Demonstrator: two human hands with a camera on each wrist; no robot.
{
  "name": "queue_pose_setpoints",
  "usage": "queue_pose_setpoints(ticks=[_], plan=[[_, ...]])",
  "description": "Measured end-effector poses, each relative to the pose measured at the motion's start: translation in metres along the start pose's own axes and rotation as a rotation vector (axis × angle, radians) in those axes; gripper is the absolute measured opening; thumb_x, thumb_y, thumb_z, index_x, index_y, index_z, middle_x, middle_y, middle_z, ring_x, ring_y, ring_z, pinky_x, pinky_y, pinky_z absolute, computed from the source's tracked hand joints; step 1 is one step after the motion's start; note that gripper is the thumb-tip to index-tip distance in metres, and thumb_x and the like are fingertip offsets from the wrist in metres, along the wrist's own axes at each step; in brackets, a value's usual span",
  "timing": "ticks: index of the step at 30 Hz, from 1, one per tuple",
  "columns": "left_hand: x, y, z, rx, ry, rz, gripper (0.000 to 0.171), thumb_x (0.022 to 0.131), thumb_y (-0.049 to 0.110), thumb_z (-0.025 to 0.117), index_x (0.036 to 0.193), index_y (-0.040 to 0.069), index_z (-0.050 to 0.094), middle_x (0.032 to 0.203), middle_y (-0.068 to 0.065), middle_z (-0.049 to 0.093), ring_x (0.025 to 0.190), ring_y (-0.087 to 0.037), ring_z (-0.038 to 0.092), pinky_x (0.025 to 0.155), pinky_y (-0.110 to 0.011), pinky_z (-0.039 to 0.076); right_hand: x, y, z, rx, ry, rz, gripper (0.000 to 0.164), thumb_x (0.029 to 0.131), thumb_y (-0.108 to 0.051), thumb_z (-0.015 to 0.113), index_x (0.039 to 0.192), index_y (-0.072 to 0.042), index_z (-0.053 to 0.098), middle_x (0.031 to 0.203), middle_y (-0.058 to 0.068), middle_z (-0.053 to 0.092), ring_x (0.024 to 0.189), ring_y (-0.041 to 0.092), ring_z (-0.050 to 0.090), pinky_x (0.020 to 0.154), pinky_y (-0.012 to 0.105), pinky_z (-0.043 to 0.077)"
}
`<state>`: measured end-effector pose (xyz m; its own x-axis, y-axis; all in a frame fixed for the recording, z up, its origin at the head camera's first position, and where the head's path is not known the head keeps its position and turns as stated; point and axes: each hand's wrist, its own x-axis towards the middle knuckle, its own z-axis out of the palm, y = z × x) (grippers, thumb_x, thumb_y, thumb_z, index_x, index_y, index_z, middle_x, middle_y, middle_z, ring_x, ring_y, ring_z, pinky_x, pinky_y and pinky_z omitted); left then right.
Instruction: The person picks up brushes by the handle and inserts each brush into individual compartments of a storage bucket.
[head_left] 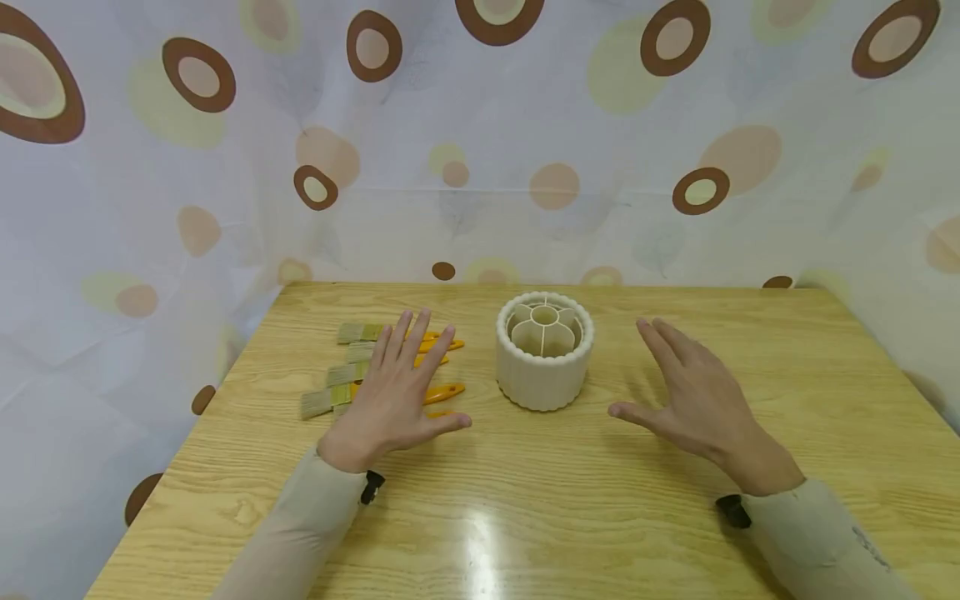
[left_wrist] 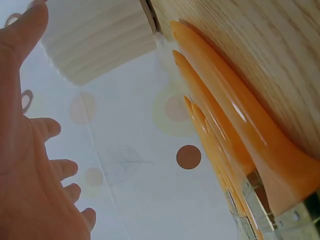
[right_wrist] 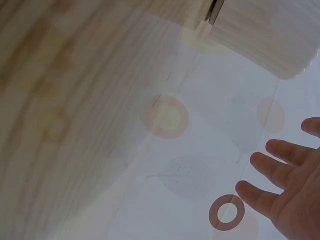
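Observation:
Near the middle of the table stands a round cream holder (head_left: 545,379) with ribbed sides and several compartments inside, open at the top. Several paintbrushes (head_left: 318,403) with orange handles and pale bristles lie to its left, bristles pointing left. Above the brushes hovers my left hand (head_left: 393,400), fingers spread, partly hiding them in the head view. The left wrist view shows the orange handles (left_wrist: 235,100) apart from the palm. To the right of the holder my right hand (head_left: 697,400) is held in the air with straight fingers, touching nothing.
The wooden table (head_left: 525,517) ends at a patterned cloth (head_left: 510,225) that hangs behind it and along its left side. More cloth hangs at the right. Black bands show at both wrists.

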<state>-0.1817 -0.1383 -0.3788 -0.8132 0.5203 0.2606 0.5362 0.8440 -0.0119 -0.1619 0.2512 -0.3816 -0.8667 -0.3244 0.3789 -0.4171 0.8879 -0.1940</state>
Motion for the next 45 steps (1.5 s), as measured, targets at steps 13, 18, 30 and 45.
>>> queue_pose_setpoints(ticks=[13,18,30,45], plan=[[-0.002,-0.004,-0.002,-0.063,0.011,0.031,0.101,0.079,0.077,0.050,0.155,0.023,0.011,0.159,-0.011,0.001,0.145,-0.034,0.001,0.113,-0.054,0.007,0.011,-0.009,0.006,0.114,-0.040,0.060,0.102,0.076,-0.062,0.070,0.153,-0.017,0.021,0.151,0.017,0.031,0.131,0.043,0.036,0.095,0.063,0.035],[-0.004,-0.006,-0.001,-0.080,0.003,0.029,0.100,0.079,0.074,0.052,0.155,0.023,0.013,0.159,-0.012,0.005,0.145,-0.034,0.003,0.112,-0.056,0.011,0.017,-0.012,0.007,0.140,-0.051,0.066,0.100,0.077,-0.061,0.068,0.153,-0.020,0.019,0.151,0.016,0.030,0.132,0.042,0.035,0.093,0.064,0.036],[-0.013,-0.014,0.002,-0.107,0.006,0.020,0.093,0.080,0.068,0.060,0.151,0.017,0.028,0.157,-0.014,0.015,0.143,-0.037,0.011,0.111,-0.057,0.016,0.034,-0.020,0.011,0.238,-0.122,0.129,0.102,0.078,-0.065,0.065,0.155,-0.022,0.012,0.155,0.012,0.023,0.139,0.037,0.025,0.098,0.065,0.031],[-0.023,-0.023,-0.001,-0.110,-0.064,-0.025,0.092,0.081,0.065,0.062,0.152,0.017,0.027,0.157,-0.014,0.016,0.144,-0.035,0.008,0.111,-0.057,0.016,0.048,-0.027,0.022,0.404,-0.150,0.159,0.108,0.076,-0.060,0.071,0.155,-0.018,0.010,0.154,0.014,0.026,0.139,0.035,0.026,0.104,0.062,0.027]])
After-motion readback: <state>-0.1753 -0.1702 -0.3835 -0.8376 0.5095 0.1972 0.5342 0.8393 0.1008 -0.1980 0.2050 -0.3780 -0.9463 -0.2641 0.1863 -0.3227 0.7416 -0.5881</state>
